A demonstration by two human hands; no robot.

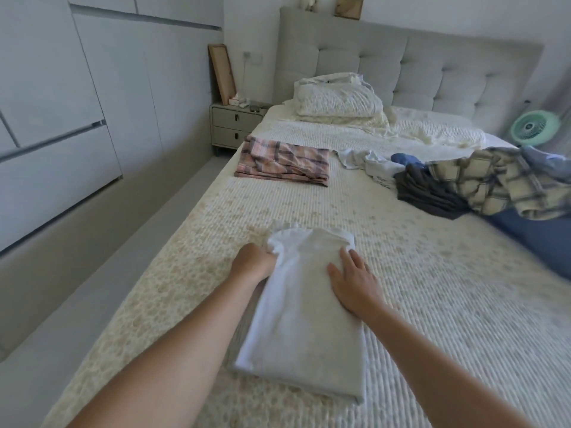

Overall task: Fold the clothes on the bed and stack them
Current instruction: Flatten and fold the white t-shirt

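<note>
A white garment [301, 329], folded into a long strip, lies on the bed [432, 304] in front of me. My left hand [251, 261] grips its far left corner, fingers curled into the cloth. My right hand [353, 281] lies flat on the garment's right side, fingers spread. Further up the bed on the left rests a folded pink plaid garment [284, 162]. At the right lies a loose heap: a cream-and-grey plaid shirt [491, 183], a dark grey garment [429, 193], a pale blue shirt [367, 163] and a blue piece [404, 159].
Pillows and bunched bedding [336, 98] sit by the grey tufted headboard [432, 66]. A nightstand [234, 125] stands left of the bed and white wardrobes [61, 103] line the left wall. A green fan [533, 128] is at the right. A blue cloth [537, 239] lies at the bed's right edge.
</note>
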